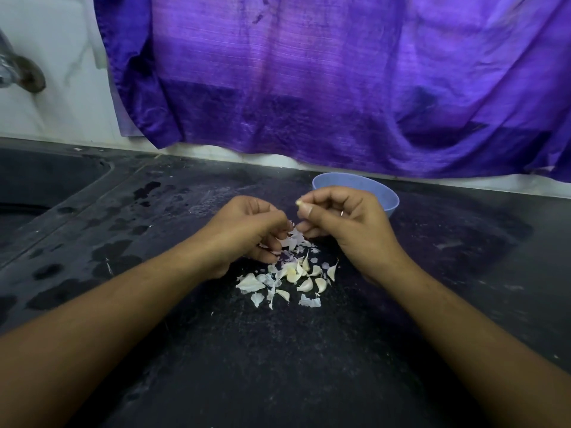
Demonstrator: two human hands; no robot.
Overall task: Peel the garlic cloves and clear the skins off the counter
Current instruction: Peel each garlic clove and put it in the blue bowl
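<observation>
A pile of garlic cloves (304,278) and papery white skins (248,283) lies on the dark counter (278,350) between my wrists. My right hand (343,219) pinches a small garlic clove (299,203) between thumb and forefinger, just in front of a blue bowl (384,193). My left hand (251,228) has its fingers curled down over loose skins (292,239) at the far end of the pile; it seems to hold some of them. The inside of the bowl is hidden by my right hand.
A black sink (40,186) is sunk into the counter at the left, with a metal tap (18,72) on the white wall above it. Wet patches (114,251) mark the counter beside the sink. A purple cloth (340,81) hangs along the back wall.
</observation>
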